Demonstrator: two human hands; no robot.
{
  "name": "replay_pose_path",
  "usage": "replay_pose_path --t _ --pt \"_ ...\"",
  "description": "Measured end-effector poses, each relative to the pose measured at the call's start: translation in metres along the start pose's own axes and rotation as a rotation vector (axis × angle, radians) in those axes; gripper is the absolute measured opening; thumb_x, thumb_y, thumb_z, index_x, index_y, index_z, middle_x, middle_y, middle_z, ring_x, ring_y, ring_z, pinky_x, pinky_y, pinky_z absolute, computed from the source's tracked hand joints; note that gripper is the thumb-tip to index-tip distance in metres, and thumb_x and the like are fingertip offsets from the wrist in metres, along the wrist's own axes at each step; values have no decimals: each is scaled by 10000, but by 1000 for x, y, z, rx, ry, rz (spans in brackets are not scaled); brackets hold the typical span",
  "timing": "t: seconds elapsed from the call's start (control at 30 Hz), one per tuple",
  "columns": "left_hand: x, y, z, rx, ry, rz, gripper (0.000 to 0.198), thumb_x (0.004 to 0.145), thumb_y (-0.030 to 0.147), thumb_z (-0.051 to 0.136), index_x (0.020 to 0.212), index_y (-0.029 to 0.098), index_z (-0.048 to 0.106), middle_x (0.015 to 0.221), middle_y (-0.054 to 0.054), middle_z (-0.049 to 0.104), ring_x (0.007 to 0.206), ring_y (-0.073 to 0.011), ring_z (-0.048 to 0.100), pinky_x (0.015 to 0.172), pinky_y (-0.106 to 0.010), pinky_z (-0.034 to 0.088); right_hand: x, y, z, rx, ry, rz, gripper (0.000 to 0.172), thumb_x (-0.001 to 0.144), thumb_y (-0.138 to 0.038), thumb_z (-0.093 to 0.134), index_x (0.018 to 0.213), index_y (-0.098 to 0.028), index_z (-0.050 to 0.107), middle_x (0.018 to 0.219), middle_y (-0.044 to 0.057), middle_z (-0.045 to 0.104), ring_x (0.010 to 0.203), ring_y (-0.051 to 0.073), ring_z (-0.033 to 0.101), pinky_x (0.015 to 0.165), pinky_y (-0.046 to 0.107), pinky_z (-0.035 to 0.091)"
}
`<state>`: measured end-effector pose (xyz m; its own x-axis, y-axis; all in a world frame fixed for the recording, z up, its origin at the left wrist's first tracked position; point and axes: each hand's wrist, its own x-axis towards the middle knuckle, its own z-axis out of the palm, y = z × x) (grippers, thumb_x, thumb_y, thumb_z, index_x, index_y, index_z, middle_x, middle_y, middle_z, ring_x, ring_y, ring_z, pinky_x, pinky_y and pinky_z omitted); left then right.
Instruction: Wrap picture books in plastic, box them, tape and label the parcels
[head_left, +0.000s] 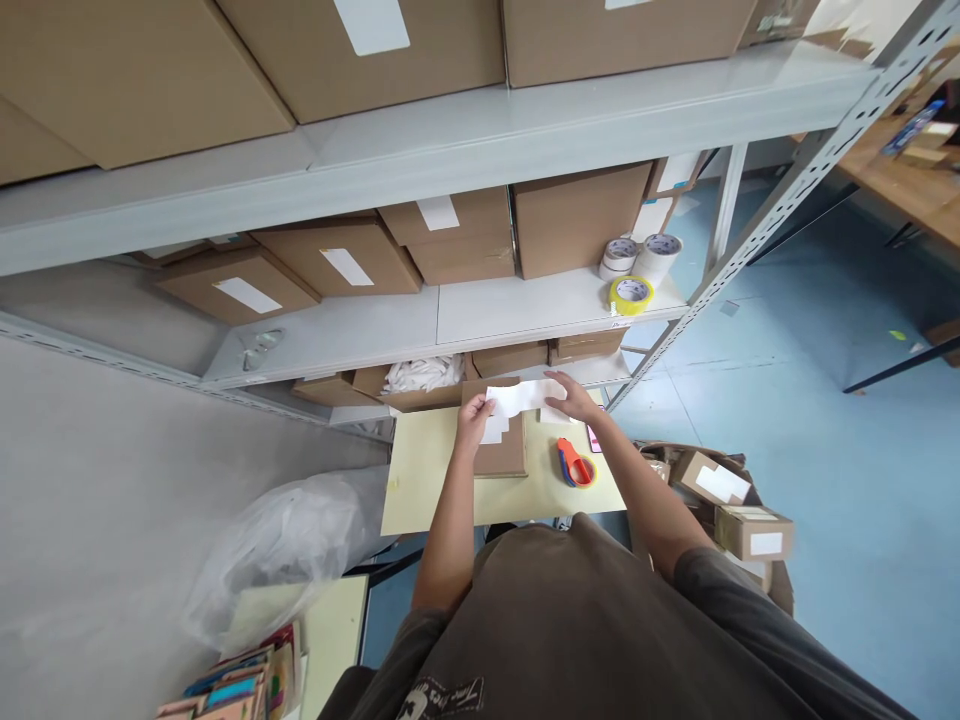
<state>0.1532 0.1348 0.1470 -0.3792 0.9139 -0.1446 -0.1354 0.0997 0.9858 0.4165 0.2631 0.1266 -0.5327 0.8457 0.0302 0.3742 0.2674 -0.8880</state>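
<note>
A white paper strip (517, 398) is stretched, slightly wavy, between my two hands above the small table (420, 470). My left hand (471, 422) pinches its left end between thumb and fingers. At the right end my right hand (573, 398) is curled around the paper. Below the strip lies a flat cardboard box (501, 458) with white paper pieces (493, 430) on its top. An orange and blue tape dispenser (576, 465) rests on the table to the right of the box. Near my right forearm a pink-edged phone-like object (595, 438) is partly visible.
A grey metal shelf (525, 308) with cardboard boxes (585, 222) and tape rolls (631, 290) stands ahead. To the right on the floor is a large open carton (781, 590) of small boxes. Clear plastic (300, 540) and a stack of books (240, 685) are at left.
</note>
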Motion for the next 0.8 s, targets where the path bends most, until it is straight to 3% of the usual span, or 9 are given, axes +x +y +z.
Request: replay_pose_path --t 0.13,0.23,0.3,0.4,0.5,0.57,0.63,0.7,0.8 --pt "-6 10 -6 -136 -64 -26 512 695 606 917 917 187 725 852 -33 749 748 -157 674 776 -301 563 10 -25 14 140 -114 -93 472 843 -448 806 1284 -284 765 1418 97 707 1467 331 533 1250 518 382" --pt "-11 12 -14 -147 -15 11 495 708 595 912 919 189 725 886 -37 754 773 -150 675 788 -289 557 13 -40 13 270 -243 -66 307 860 -500 776 1006 -231 804 1127 92 790 1163 296 699 1070 462 522" --pt "-15 13 -23 -102 16 23 493 730 609 886 931 188 726 935 -57 765 817 -169 693 805 -302 562 12 -46 9 332 -301 -33 303 846 -505 781 903 -208 781 986 76 785 971 251 712 931 403 559" --pt "-20 19 -36 81 65 54 489 792 587 833 1060 190 733 1055 -107 771 964 -239 729 906 -382 581 10 -50 5 363 -346 -12 335 833 -520 792 896 -193 764 921 65 767 846 208 674 816 353 548" --pt "-21 33 -35 435 111 232 536 828 452 818 1297 216 708 1338 -153 710 1275 -311 659 1123 -478 512 11 -54 5 341 -374 -34 351 842 -540 779 885 -192 756 911 67 761 842 206 665 813 353 541" --pt "-19 45 -23 651 -2 353 523 849 381 792 1346 238 714 1462 -141 657 1418 -324 569 1230 -485 427 13 -56 8 307 -400 -73 342 849 -537 770 872 -196 756 912 69 763 866 214 670 848 364 540" --pt "-15 57 -7 768 -240 369 442 877 371 752 1301 249 757 1401 -119 707 1391 -320 596 1226 -462 436 14 -59 10 275 -429 -114 331 864 -525 755 887 -195 760 920 69 765 878 216 669 863 367 535" --pt "-9 65 8 816 -436 291 386 893 411 725 1231 237 797 1238 -106 781 1251 -317 683 1108 -429 528 15 -62 10 253 -439 -142 324 880 -512 739 911 -190 763 930 71 768 878 214 665 857 360 530" --pt "-1 71 22 825 -548 164 382 900 498 702 1106 204 835 1008 -87 815 993 -285 746 877 -362 585 13 -64 6 225 -441 -151 316 885 -495 734 908 -181 762 928 73 770 865 209 657 833 344 528"
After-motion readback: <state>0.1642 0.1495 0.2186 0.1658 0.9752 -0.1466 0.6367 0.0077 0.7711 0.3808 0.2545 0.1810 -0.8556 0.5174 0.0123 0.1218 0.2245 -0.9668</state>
